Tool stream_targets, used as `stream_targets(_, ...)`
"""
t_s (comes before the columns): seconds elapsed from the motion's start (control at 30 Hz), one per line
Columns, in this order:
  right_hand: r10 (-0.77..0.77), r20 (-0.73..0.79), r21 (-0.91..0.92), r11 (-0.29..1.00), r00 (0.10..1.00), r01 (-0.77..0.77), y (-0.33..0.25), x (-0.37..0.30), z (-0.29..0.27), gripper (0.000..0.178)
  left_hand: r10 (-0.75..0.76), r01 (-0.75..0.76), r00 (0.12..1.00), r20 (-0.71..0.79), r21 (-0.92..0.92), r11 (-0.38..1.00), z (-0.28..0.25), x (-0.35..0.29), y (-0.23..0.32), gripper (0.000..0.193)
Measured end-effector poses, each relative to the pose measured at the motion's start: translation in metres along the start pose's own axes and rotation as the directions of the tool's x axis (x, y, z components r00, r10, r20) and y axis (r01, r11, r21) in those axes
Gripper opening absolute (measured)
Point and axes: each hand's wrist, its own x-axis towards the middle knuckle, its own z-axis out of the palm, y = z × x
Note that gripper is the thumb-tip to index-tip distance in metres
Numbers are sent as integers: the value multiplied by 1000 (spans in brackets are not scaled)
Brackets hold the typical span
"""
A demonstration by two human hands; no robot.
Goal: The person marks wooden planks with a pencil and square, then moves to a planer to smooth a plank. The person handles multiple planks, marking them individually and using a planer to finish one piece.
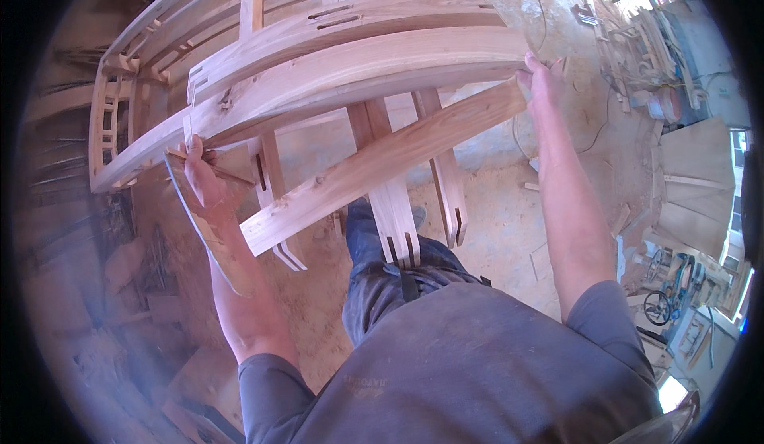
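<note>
A wide, slightly curved wooden board [374, 60] spans the space between my hands. My left hand [204, 177] is closed at its left end, the fingers partly hidden by the wood. My right hand [544, 86] grips the right end, thumb on top. Nearer my body, a straight plank [382, 157] slants across several slotted wooden posts [390, 209]; its right end comes close to my right hand. A thin strip with a pale edge [208, 233] lies along my left forearm; its kind is unclear. Just beyond the curved board rests a rail [350, 19] with slots cut in it.
A large wooden frame [111, 114] with slats extends at the far left. Tools, sheets and a machine with a handwheel [657, 307] line the right side. Cables trail over the dusty floor [493, 205]. Timber pieces are stacked dimly at left.
</note>
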Motion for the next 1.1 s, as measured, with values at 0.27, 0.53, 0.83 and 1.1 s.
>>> stream_targets(0.27,164,34,86,982,986,-166,4,19,-12,26,31,-41,972,233,36,999,-22,11,5,35)
stream_targets(0.53,216,116,96,969,970,-227,15,39,-38,22,35,-67,970,241,128,989,-46,-1,24,24)
stream_targets(0.83,272,79,145,949,959,-281,-12,-20,-50,9,-281,232,955,98,344,910,-81,-37,81,19)
stream_targets(1.1,289,21,-42,957,957,-288,-42,-14,-35,13,-562,493,827,-4,485,722,-107,-26,60,22)
